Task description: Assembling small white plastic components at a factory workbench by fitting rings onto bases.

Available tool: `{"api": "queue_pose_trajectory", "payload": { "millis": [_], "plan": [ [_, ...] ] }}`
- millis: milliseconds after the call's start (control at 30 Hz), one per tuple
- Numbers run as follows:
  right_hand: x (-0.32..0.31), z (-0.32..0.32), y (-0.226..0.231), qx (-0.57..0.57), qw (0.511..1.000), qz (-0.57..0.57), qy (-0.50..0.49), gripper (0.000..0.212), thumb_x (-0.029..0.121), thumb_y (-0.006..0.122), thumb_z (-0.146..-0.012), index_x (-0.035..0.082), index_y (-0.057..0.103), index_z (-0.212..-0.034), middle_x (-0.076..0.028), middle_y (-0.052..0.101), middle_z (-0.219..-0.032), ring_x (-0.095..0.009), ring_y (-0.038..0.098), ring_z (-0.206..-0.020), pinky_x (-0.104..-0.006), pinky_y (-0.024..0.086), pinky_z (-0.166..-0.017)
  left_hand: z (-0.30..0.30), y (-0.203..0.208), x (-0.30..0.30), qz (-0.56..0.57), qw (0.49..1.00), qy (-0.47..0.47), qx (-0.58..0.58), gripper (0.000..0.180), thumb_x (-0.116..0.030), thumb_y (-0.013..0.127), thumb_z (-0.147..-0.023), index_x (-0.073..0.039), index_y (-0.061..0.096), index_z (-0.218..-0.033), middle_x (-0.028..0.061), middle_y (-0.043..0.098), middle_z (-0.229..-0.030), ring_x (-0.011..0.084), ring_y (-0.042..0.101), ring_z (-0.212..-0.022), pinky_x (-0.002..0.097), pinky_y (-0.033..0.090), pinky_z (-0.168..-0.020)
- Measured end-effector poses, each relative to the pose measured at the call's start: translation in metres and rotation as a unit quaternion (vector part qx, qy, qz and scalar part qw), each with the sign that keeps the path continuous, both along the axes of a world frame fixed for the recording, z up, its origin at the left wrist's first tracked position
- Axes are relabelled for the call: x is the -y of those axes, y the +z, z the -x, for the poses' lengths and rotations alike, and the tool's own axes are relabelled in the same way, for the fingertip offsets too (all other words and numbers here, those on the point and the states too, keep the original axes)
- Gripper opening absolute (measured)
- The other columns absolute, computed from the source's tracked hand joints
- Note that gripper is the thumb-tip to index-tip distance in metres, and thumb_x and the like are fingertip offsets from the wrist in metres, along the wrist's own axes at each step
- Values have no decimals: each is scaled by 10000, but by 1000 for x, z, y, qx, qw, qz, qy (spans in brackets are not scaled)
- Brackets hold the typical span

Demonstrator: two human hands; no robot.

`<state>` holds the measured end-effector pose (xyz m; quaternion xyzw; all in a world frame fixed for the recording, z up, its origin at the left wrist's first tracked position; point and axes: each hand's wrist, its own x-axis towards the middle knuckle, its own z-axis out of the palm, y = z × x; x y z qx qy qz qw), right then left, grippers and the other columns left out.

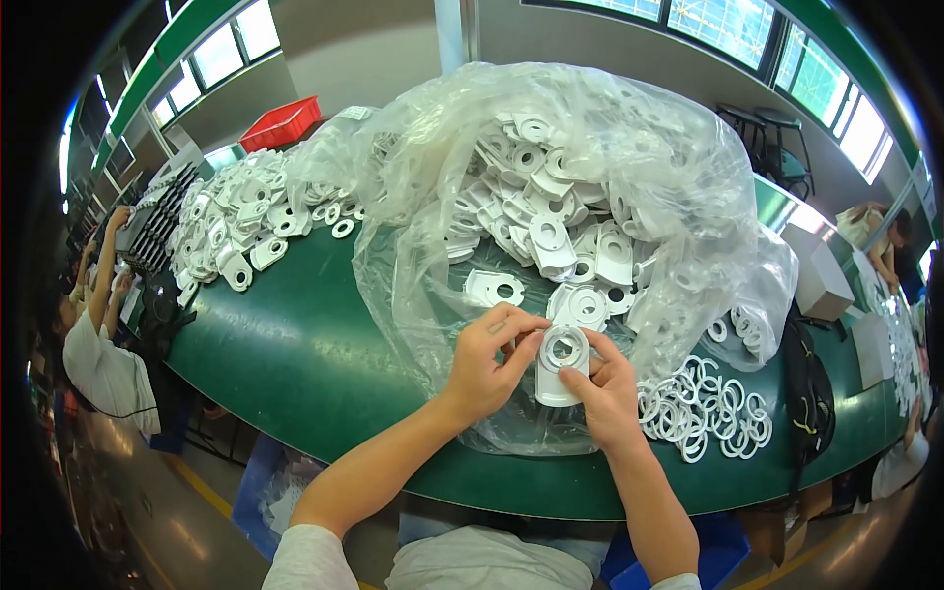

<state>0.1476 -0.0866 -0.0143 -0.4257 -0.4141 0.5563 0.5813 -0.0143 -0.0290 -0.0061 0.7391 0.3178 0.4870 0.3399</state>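
Between my hands is a white plastic part (pixel 559 385) with a round ringed opening at its top and a flat tongue below. My right hand (pixel 608 391) grips it from the right, thumb pressed on its face. My left hand (pixel 492 362) is closed at its upper left edge, thumb and forefinger pinched together; whether something small sits between them is hidden. Just beyond lie more such white parts (pixel 495 288), spilling out of a large clear plastic bag (pixel 678 147). Close to my right hand, loose white rings (pixel 703 408) lie in a heap.
The green table (pixel 285 334) curves around me. Another pile of white parts (pixel 236 218) lies at the left, with a red crate (pixel 281 124) behind. A black bag (pixel 808 393) and white boxes (pixel 818 275) stand at the right. A blue bin (pixel 261 492) is below the edge. People (pixel 108 364) work on both sides.
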Motion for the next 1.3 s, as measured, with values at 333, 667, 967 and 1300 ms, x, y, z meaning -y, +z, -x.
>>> {"api": "queue_pose_trajectory", "payload": {
  "millis": [333,667,967,1300],
  "plan": [
    [5,1,-1,168,985,-25,-2,378,-38,599,-819,-24,497,-1183,-99,664,-953,-109,627,-857,-223,477,-736,1,-7,-6,251,962,-78,69,159,-87,634,-871,28,666,-977,45,662,-786,70,568,-636,205,452,-565],
    [3,4,1,116,990,-64,-46,281,-13,579,-845,-25,531,-1122,-67,657,-895,-109,622,-765,-225,491,-638,1,-2,-4,282,945,-111,127,157,-63,617,-880,60,654,-970,96,674,-842,125,634,-688,234,516,-613],
    [0,4,0,79,994,-45,-66,243,205,476,-971,-8,585,-1013,-44,610,-781,-79,535,-537,-211,417,-412,-3,1,3,265,950,-114,121,168,-19,590,-874,43,641,-1022,79,658,-880,123,628,-730,233,502,-652],
    [4,8,4,184,978,-75,-58,198,182,552,-923,18,654,-967,-2,614,-797,-35,502,-613,-178,354,-463,3,1,-1,116,984,-123,57,213,32,590,-845,-10,673,-1037,47,607,-916,78,571,-771,193,434,-623]
  ]
}}
